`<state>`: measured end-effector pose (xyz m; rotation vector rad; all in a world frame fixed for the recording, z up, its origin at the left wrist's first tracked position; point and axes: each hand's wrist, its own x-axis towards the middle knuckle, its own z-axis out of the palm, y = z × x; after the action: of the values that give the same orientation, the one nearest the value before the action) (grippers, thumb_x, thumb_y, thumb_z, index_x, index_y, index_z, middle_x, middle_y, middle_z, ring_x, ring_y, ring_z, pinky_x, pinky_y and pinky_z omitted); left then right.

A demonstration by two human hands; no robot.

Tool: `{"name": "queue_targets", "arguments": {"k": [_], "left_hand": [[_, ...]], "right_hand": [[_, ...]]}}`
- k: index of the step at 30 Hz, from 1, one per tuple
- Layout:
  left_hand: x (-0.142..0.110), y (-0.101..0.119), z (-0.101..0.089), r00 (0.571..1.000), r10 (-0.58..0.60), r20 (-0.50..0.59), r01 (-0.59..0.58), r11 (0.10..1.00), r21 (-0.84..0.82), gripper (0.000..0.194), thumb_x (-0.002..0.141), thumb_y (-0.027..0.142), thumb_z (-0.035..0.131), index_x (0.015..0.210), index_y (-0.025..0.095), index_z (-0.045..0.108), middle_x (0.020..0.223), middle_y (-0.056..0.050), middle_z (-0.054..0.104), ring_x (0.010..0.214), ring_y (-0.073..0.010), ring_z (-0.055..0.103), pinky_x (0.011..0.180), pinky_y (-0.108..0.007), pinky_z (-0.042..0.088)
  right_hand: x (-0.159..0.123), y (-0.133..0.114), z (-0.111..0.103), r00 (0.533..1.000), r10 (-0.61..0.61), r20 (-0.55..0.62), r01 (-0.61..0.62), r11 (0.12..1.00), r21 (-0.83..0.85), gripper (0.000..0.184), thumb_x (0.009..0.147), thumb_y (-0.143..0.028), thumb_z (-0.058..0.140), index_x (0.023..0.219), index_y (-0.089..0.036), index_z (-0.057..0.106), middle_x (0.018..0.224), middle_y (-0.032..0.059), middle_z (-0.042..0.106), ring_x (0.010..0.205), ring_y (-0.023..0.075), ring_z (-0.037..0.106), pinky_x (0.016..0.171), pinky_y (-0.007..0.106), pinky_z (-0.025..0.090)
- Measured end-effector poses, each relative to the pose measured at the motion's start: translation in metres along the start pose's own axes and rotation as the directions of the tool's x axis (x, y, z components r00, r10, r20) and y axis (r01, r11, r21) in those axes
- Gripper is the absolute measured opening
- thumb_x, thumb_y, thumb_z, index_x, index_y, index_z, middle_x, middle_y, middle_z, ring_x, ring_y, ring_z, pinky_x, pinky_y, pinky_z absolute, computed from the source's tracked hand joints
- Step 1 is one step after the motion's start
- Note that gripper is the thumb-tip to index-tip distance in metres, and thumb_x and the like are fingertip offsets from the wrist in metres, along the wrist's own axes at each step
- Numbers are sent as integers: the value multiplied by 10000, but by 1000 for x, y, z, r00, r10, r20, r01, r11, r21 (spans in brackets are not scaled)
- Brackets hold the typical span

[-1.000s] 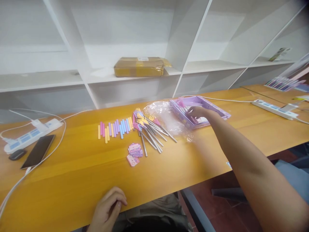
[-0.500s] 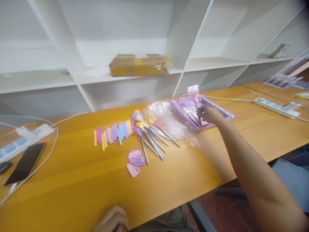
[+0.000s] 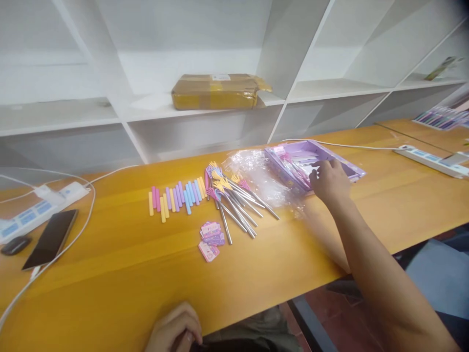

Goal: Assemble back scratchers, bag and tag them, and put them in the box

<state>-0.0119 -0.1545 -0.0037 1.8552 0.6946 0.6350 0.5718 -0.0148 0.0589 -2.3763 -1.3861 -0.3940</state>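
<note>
My right hand (image 3: 331, 183) is over the near side of a shallow purple box (image 3: 346, 161), its thumb and fingertips slightly apart with nothing seen between them. Inside the box, just left of these fingers, lie pink back scratchers (image 3: 295, 168) in clear wrap. Near the table's front edge rests my left hand (image 3: 178, 327), fingers curled in and nothing visible in them. A pile of loose back scratchers (image 3: 238, 205) with hand-shaped heads and metal rods lies mid-table. Left of it is a row of coloured tubes (image 3: 178, 195). Small pink and purple cards (image 3: 211, 239) lie in front.
Crumpled clear plastic bags (image 3: 256, 171) lie between the pile and the box. Power strips (image 3: 47, 208) with white cables, a phone (image 3: 51, 239) and a black mouse (image 3: 15, 245) are at the left. A taped cardboard box (image 3: 220, 91) sits on the white shelf behind.
My right hand has lowered a wrapped pink back scratcher, held upright half a second ago, into the purple box and come off it. My left hand stays at the table edge. The view shifted slightly.
</note>
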Motion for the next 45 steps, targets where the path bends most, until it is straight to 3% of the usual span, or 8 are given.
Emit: {"name": "queue_targets", "arguments": {"k": [6,11,13,16,19,28,35,45], "left_hand": [[5,34,-33,987,-130,95,123,989,80,317,1141,337,445,977,229,694,975,-55,706,903,-171,676,849,-276,517],[51,17,-123,976,-116,-184,194,847,494,267,1087,296,443,1032,237,698,1091,-68,734,1024,-218,697,952,-344,541],[82,0,-159,901,-174,-397,411,633,656,250,1038,297,469,1121,237,697,1179,-78,735,1076,-232,708,1001,-355,552],[126,-27,-190,792,-156,-590,582,480,656,427,1033,395,455,1291,109,638,1331,-245,673,1266,-383,652,1092,-520,513],[151,-47,-195,757,-150,-636,633,410,657,527,1040,487,426,1264,55,629,1261,-298,685,1228,-448,653,1047,-571,518],[148,-64,-197,814,-173,-555,579,327,747,326,1042,406,458,1098,175,681,1151,-162,755,1151,-334,668,1008,-428,514],[153,-55,-201,763,-292,-577,633,159,757,419,1012,379,432,1038,106,748,1047,-237,770,1029,-375,741,851,-421,542],[125,-13,-200,695,-513,-504,643,131,755,364,922,435,550,806,160,757,951,-226,814,832,-354,770,718,-382,521]], "right_hand": [[-90,-40,-10,983,-174,-50,181,926,331,173,912,-243,588,1042,-198,693,801,37,595,780,218,589,740,337,417],[-126,-76,-8,945,-324,-49,308,826,473,211,937,-315,566,1079,-220,689,795,26,625,701,205,599,704,337,445],[-120,-91,-9,939,-339,-51,321,816,481,223,946,-317,558,1092,-220,696,797,33,648,701,208,613,709,340,452],[-102,-115,-13,941,-339,-21,305,819,487,222,945,-300,551,1086,-217,700,845,57,708,725,216,640,708,340,457],[-84,-139,-15,930,-366,37,308,830,465,203,962,-285,531,1057,-218,697,909,72,751,767,218,662,711,328,459],[-73,-183,17,890,-402,217,340,900,273,284,1038,-430,550,976,-207,714,1061,102,739,757,198,647,660,316,388],[-80,-189,30,866,-375,330,383,923,44,409,1083,-435,519,1383,-188,647,1301,161,736,973,272,734,724,327,455],[-81,-182,-19,926,-288,244,271,957,100,359,1159,-339,340,1165,-136,636,954,181,766,771,262,717,658,325,388]]}}
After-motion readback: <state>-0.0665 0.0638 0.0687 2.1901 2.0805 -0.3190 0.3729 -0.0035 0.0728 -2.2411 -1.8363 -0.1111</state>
